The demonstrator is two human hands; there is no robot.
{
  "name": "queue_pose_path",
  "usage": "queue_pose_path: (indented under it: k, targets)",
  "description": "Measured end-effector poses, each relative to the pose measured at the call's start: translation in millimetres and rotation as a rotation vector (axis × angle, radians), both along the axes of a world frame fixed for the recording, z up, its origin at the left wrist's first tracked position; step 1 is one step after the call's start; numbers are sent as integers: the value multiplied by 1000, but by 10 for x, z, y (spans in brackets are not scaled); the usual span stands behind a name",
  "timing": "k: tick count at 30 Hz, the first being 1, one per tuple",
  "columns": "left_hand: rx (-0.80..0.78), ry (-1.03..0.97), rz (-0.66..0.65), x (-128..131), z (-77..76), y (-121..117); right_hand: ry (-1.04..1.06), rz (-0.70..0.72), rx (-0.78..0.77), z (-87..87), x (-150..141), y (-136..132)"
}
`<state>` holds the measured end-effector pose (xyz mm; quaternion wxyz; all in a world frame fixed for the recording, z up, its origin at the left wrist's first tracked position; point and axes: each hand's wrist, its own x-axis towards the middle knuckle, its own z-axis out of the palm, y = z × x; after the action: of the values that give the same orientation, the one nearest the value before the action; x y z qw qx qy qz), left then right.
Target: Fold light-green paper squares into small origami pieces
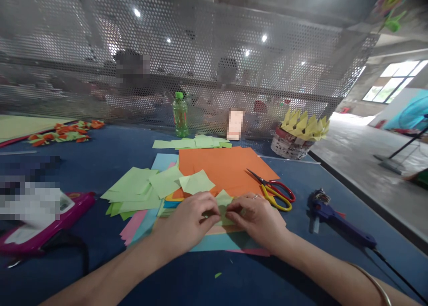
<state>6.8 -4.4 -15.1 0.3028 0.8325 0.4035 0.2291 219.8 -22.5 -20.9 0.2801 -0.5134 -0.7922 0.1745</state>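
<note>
Because both hands, left [194,219] and right [256,219], are curled nearly closed, pinching the small light-green paper square [223,204] between them above the coloured paper stack [220,242], uneven finger pressure could crease it crookedly.

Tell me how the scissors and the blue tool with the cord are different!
The scissors have a red and yellow grip; the blue tool's is blue. The scissors have no cord; the blue tool has a black one. Both are lying down, and nobody is holding either.
</note>
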Motion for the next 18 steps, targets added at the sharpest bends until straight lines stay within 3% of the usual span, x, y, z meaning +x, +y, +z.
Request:
queue_pose_path:
  k: [7,18]
  targets:
    - [43,23,18,-11,-24,-14,-102,38,1,30,-34,-24]
    - [126,89,-21,5,7,-45,-49,39,74,-25,-42,-32]
